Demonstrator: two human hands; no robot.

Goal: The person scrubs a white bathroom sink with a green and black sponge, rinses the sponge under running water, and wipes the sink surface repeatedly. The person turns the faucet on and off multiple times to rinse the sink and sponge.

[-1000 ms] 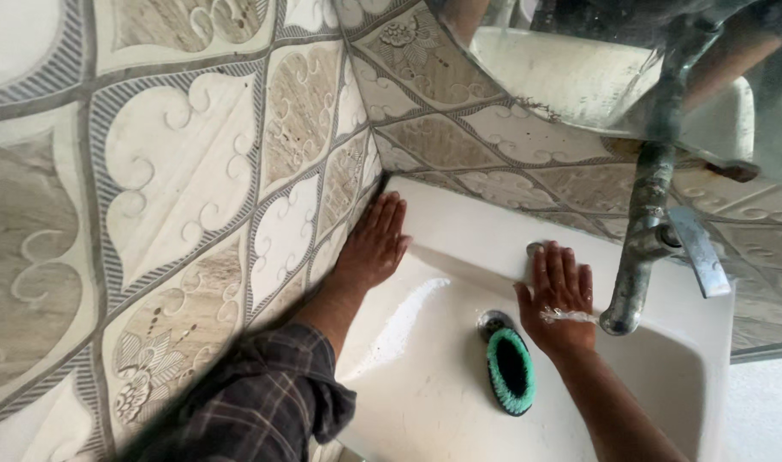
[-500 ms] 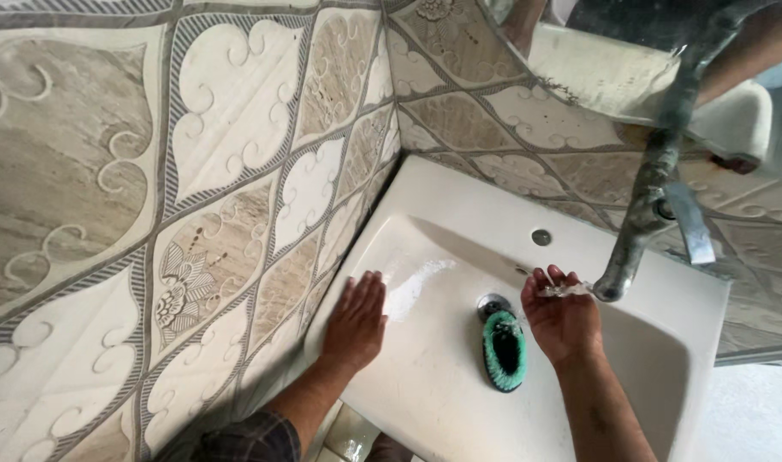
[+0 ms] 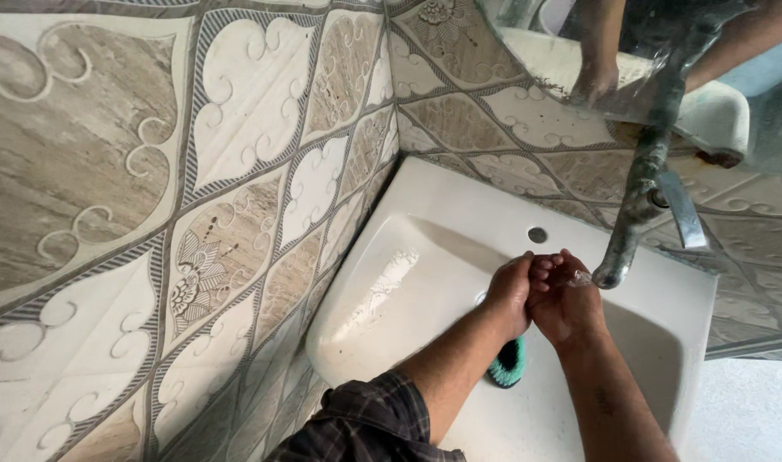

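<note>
Both hands meet over the white sink under the metal tap. My left hand presses against my right hand, fingers curled together, and a thin stream of water from the spout lands on the right fingers. Neither hand holds an object. A green and black scrub brush lies in the basin beneath the hands, mostly hidden by my left wrist. My left forearm ends in a dark plaid sleeve.
Patterned beige tiles cover the wall on the left and behind the sink. A mirror hangs above the tap and reflects the sink and an arm. A small hole sits in the sink's back ledge.
My left hand left the sink's left rim and moved right to join my right hand under the running tap. The brush is now mostly covered by my arm.
</note>
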